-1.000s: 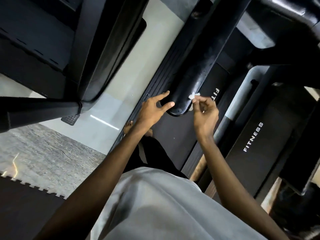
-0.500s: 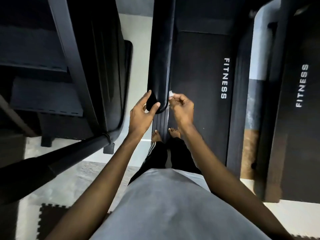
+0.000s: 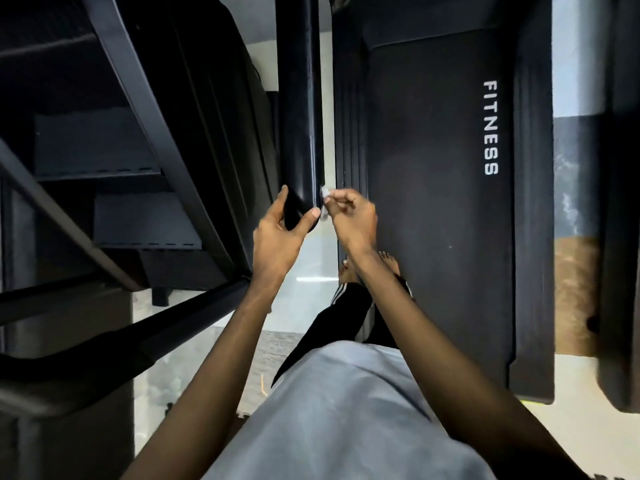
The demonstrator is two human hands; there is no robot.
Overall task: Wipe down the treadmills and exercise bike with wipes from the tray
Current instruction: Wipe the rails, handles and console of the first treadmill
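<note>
While left hand holds handrail, right hand pinches one wipe.

Gym / fitness room. Evidence: treadmill underfoot with a wide black belt and white "FITNESS" lettering printed along it, ribbed side strip beside the belt, long black padded rail running alongside. Second treadmill parallel on the right, only its edge in view. Left side: another machine's black steel frame, angled tubes and flat panels, type unclear. Floor is pale and glossy, with a dark puzzle-edge foam mat near the bottom. Bare feet stand on the deck.
</note>
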